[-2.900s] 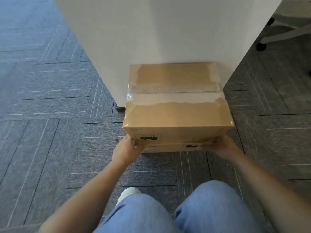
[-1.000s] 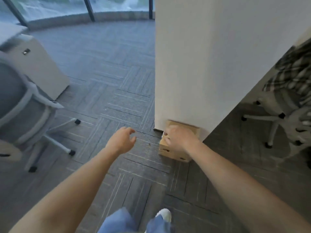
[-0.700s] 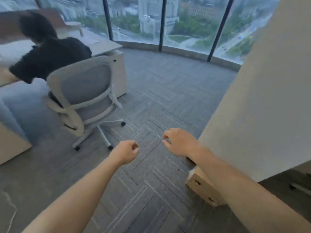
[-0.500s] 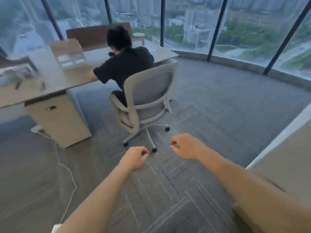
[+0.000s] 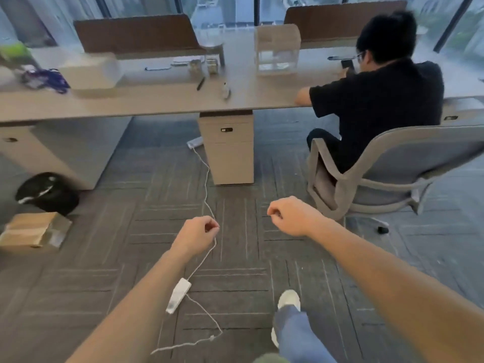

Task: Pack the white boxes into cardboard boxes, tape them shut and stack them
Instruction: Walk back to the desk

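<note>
Both arms are reaching forward over the floor, bare to the elbow. The left hand (image 5: pixel 195 238) is hanging with fingers loosely curled, gripping nothing; a white cable (image 5: pixel 207 184) is running on the carpet (image 5: pixel 262 271) behind it, not in it. The right hand (image 5: pixel 289 217) is hanging likewise, fingers loosely curled in, palm empty. A taped cardboard box (image 5: pixel 34 229) is lying on the carpet at far left, just beside a black bin (image 5: pixel 47 196) and well apart from both hands. The carpet is showing as grey tiles with a ribbed pattern laid in alternating directions. The cable is trailing from a power strip under the desk to a white adapter block (image 5: pixel 179 297) near the left forearm, then looping on. A long pale tabletop (image 5: pixel 157 98) is spanning the frame, carrying a white lidded container (image 5: pixel 90 72), a clear box (image 5: pixel 277 51), a pen (image 5: pixel 200 83) and small items too blurred to tell. Brown divider panels (image 5: pixel 136 32) are standing along its far edge, with tall windows behind. A drawer pedestal (image 5: pixel 227 148) is standing under the middle of the tabletop. A seated person (image 5: pixel 379 100) in a black shirt is leaning at the tabletop on a grey office chair (image 5: pixel 392 174), at right. One white shoe (image 5: pixel 288 297) and a blue trouser leg (image 5: pixel 296 334) are showing at the bottom.
</note>
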`<state>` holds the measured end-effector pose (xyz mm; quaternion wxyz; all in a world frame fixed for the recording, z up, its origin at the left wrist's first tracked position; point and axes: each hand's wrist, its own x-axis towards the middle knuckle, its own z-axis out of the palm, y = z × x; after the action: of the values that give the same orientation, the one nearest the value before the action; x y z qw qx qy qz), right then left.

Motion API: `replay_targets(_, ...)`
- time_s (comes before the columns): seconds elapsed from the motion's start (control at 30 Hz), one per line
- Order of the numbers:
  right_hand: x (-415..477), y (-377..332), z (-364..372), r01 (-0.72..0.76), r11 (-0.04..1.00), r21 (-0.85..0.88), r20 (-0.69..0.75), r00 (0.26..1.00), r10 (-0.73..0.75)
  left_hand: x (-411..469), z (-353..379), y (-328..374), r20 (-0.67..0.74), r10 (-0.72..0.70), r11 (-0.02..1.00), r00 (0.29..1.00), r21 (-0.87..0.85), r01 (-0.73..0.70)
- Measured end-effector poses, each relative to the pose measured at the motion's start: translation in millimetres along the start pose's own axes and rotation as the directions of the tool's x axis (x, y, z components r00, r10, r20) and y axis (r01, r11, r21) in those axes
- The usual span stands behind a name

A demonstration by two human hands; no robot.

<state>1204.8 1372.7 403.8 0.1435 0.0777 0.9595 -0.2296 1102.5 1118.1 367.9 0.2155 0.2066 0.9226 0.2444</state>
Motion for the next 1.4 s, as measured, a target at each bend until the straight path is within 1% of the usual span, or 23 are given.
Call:
replay_targets(0.13,106,-11,-9,0.116,0.992,-0.048,0.076,0.991,-0.112,53,-29,-30,-0.009,-0.115,0.992,0.993,0.054,0.116)
replay_targets(0.23,180,-23,-28,0.209,0.976,-0.059,0.124,0.972,-0.2,99,-52,-40,-0.011,-0.21,0.973,0.978,0.098,0.21)
replay_targets(0.33,247,-39,-53,0.303,0.949,-0.084,0.19,0.94,-0.283,140,-78,-42,-0.042,-0.292,0.952,0.955,0.084,0.295)
replay_targets(0.4,291,-52,-68,0.353,0.93,-0.098,0.22,0.919,-0.326,163,-97,-47,-0.072,-0.322,0.943,0.944,0.059,0.327)
replay_targets(0.57,383,-87,-87,0.426,0.899,-0.099,0.267,0.882,-0.388,209,-137,-81,-0.08,-0.412,0.908,0.908,0.049,0.416)
replay_targets(0.67,437,-109,-92,0.467,0.878,-0.102,0.304,0.855,-0.419,245,-161,-108,-0.092,-0.46,0.888,0.883,-0.024,0.46)
replay_targets(0.8,514,-146,-101,0.49,0.862,-0.127,0.338,0.839,-0.427,305,-197,-146,-0.15,-0.478,0.877,0.865,-0.129,0.463)
replay_targets(0.9,573,-183,-110,0.518,0.834,-0.19,0.369,0.825,-0.428,347,-231,-181,-0.155,-0.475,0.875,0.866,-0.188,0.446)
replay_targets(1.0,627,-227,-124,0.534,0.81,-0.243,0.391,0.818,-0.422,380,-271,-217,-0.162,-0.499,0.859,0.851,-0.224,0.461)
replay_targets(1.1,671,-275,-133,0.557,0.803,-0.212,0.376,0.805,-0.459,401,-314,-250,-0.216,-0.524,0.841,0.824,-0.283,0.46)
replay_targets(1.17,698,-307,-130,0.576,0.792,-0.202,0.395,0.788,-0.473,407,-339,-271,-0.247,-0.547,0.825,0.8,-0.319,0.466)
replay_targets(1.27,742,-359,-114,0.63,0.757,-0.172,0.444,0.736,-0.512,409,-369,-310,-0.261,-0.611,0.775,0.748,-0.389,0.497)
replay_targets(1.4,803,-438,-78,0.712,0.694,-0.108,0.501,0.642,-0.581,406,-400,-383,-0.259,-0.702,0.696,0.664,-0.448,0.561)
